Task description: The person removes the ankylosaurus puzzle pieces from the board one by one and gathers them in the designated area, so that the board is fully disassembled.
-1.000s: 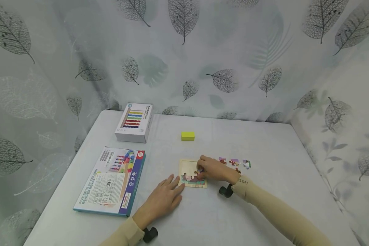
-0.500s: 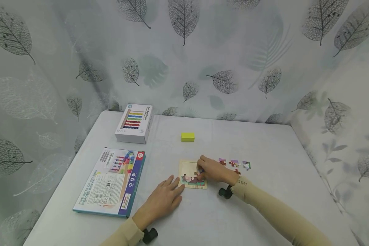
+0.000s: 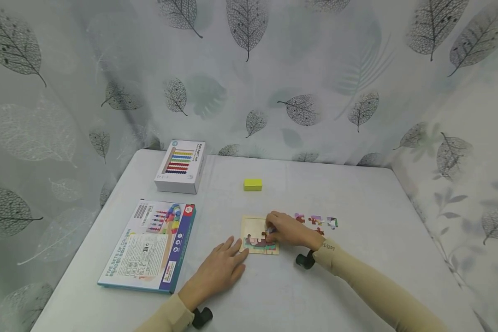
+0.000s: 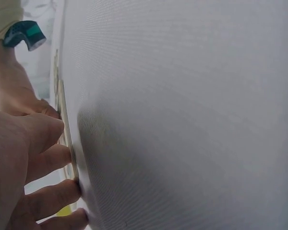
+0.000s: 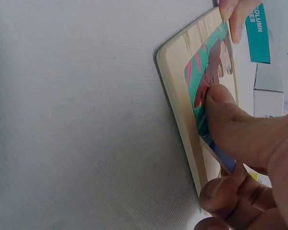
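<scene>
A small wooden jigsaw tray (image 3: pixel 252 224) lies flat on the table, its near part filled with a brown and teal picture. With its fingertips my left hand (image 3: pixel 220 266) touches the tray's near left corner, the fingers spread and relaxed. My right hand (image 3: pixel 289 229) is over the tray's right side. In the right wrist view its thumb and fingers pinch a blue-purple puzzle piece (image 5: pixel 224 157), which stands tilted at the edge of the filled part. The thumb hides some of that piece. Several loose puzzle pieces (image 3: pixel 315 220) lie right of the tray, just beyond the right wrist.
A yellow block (image 3: pixel 253 185) sits behind the tray. On the left are a flat beaded-toy box (image 3: pixel 147 246) and, farther back, a white box with a bead-frame picture (image 3: pixel 180 167). A leaf-patterned curtain (image 3: pixel 232 92) hangs behind the table.
Both hands stay almost in place. The right hand's fingers shift very slightly over the tray's right side, still pinching the puzzle piece.
</scene>
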The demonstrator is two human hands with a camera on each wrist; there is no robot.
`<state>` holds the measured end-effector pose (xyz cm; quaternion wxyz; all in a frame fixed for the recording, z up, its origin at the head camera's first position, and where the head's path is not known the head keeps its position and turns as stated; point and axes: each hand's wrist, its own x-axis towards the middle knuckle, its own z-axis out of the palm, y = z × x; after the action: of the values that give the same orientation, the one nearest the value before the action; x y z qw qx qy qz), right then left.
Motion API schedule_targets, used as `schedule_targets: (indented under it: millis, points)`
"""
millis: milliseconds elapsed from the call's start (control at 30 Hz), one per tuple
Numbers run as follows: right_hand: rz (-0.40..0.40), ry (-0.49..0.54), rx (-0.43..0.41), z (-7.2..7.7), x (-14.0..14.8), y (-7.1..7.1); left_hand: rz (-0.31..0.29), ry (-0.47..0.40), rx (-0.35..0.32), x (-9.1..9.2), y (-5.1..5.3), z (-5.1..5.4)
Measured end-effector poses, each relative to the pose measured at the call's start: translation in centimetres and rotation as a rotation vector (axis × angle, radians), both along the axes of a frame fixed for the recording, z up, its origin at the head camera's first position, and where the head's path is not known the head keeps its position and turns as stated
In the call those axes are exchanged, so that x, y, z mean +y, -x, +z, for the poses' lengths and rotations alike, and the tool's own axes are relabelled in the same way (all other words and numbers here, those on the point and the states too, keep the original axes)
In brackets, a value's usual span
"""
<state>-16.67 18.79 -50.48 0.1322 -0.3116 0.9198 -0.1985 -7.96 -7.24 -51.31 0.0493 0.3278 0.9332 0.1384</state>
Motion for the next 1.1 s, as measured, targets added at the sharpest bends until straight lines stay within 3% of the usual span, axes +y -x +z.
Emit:
schedule_targets:
  millis: [233,567,867,1100]
  points:
    - [0.033,0.114,-0.044,0.1,0.4,0.2,0.009,0.006,-0.007,0.0,0.0,0.1]
    - [0.058,0.185,-0.085,0.7,0.6,0.1,0.007,-0.013,0.010,0.0,0.0,0.0]
    - [-0.044,0.208,-0.141,2.1,2.2,-0.1,0.009,-0.006,-0.002,0.0,0.0,0.1]
    - [-0.113,0.191,-0.107,2.8,6.0,-0.6,0.003,-0.014,0.017,-0.1,-0.1,0.1]
